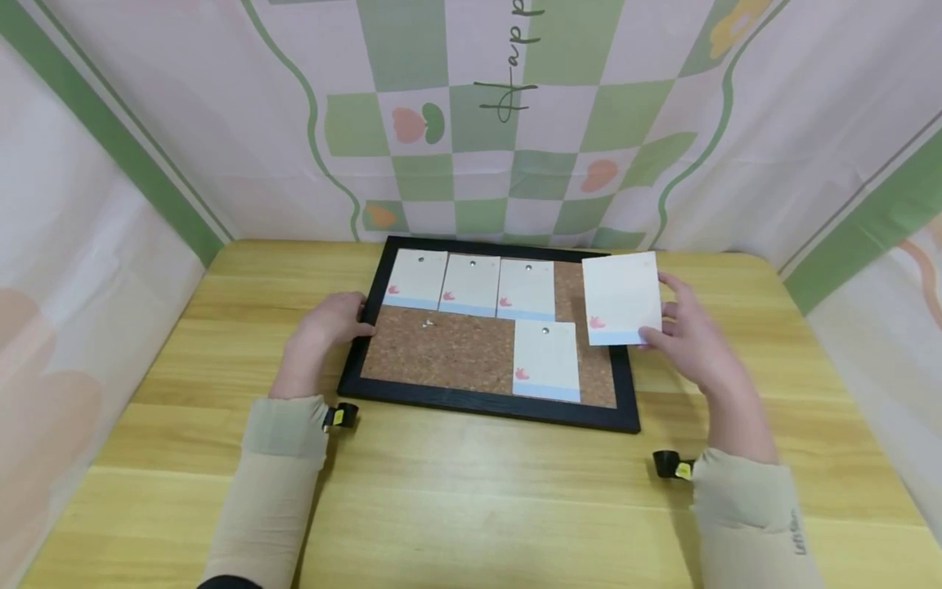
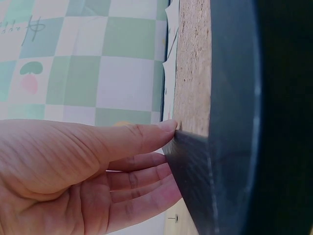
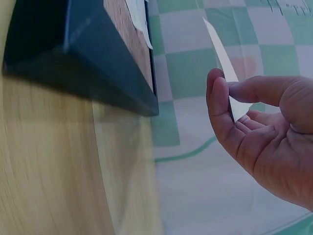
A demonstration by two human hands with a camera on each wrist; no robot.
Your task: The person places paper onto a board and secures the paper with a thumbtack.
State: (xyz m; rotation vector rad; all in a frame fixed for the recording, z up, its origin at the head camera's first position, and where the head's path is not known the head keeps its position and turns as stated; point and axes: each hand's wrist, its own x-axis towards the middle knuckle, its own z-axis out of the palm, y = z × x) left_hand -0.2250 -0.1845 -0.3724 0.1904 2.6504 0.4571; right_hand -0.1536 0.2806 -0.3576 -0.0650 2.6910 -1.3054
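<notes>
A black-framed cork board (image 1: 449, 348) lies on the table. My left hand (image 1: 329, 320) holds its left edge; in the left wrist view the thumb (image 2: 142, 137) lies on the frame's top with the other fingers against its outer side. My right hand (image 1: 692, 334) pinches a white note card (image 1: 621, 296) between thumb and fingers, above the board's right side. The card has a pink print and a blue bottom band. From the right wrist view it appears nearly edge-on (image 3: 226, 63), raised off the board. Three similar cards (image 1: 471, 286) are pinned along the top row, and another pinned card (image 1: 546, 364) sits lower right.
Several small pins (image 1: 428, 324) seem to lie or stick on the cork, too small to make out. The wooden table (image 1: 471, 491) extends around the board. A green-and-white checked cloth (image 1: 478, 123) hangs behind it. A wrist camera (image 1: 342, 415) sits at the left cuff, another (image 1: 668, 464) at the right.
</notes>
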